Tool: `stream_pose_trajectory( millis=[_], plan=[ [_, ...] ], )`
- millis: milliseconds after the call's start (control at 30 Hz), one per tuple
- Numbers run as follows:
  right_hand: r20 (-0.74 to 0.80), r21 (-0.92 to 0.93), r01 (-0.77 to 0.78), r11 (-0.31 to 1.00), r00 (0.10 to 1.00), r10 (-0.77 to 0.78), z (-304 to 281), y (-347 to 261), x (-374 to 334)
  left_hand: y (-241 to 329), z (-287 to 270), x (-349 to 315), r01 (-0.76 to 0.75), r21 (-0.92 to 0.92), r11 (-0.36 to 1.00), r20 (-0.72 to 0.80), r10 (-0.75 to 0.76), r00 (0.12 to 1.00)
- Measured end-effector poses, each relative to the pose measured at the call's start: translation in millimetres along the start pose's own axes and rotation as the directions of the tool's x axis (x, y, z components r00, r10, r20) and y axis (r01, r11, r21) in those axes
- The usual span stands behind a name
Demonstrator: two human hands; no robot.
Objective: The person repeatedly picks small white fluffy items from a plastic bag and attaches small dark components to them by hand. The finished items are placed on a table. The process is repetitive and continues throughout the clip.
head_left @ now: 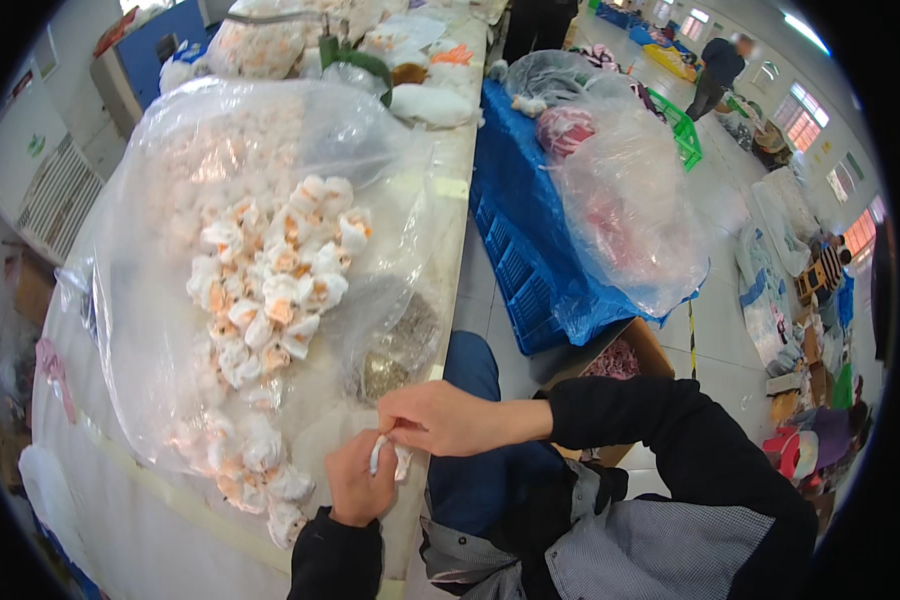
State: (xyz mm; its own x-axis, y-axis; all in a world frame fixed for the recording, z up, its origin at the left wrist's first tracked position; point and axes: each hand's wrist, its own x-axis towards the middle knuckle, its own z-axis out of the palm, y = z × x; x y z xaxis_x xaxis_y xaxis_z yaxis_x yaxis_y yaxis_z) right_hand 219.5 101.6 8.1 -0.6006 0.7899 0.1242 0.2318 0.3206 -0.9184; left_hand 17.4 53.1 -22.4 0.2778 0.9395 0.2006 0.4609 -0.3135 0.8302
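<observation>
My left hand (360, 482) is closed around a small white fabric piece (378, 453), a strip of which shows between the fingers. A bit of white and peach cloth (402, 463) sticks out beside it. Just above, touching it, my right hand (438, 418) has thumb and fingertips pinched together; what lies in that pinch is hidden. Left of my hands, white and peach stuffed plush pieces (270, 290) spill from a large clear plastic bag (140, 370) onto the table (160, 540). Several of them lie close to my left wrist.
Beyond my hands sits a clear bag with grey-yellow contents (382, 375). Right of the table are a blue crate (505, 270), clear bags with pink and red goods (625, 210), and a cardboard box of pink material (620, 360). A person (722, 70) stands far off.
</observation>
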Motion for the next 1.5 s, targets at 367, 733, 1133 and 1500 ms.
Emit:
stream_pose_trajectory(
  millis=[367,733,1133,1500],
  plan=[
    [-0.184,0.126,-0.111,0.986,0.974,0.133,5,-10,-14,9,0,3,0.045,-0.001,0.999,-0.062,-0.045,0.997],
    [-0.490,0.167,-0.077,0.983,0.859,0.151,41,-3,-23,8,-5,1,0.196,-0.651,0.733,-0.067,-0.313,0.947],
    [-0.551,-0.141,0.002,0.990,0.830,-0.080,46,1,-24,7,0,0,0.223,-0.733,0.642,-0.018,-0.346,0.938],
    [-0.539,0.101,0.010,0.995,0.841,0.046,42,0,-25,3,2,-3,0.315,-0.751,0.580,0.058,-0.417,0.907]
  ],
)
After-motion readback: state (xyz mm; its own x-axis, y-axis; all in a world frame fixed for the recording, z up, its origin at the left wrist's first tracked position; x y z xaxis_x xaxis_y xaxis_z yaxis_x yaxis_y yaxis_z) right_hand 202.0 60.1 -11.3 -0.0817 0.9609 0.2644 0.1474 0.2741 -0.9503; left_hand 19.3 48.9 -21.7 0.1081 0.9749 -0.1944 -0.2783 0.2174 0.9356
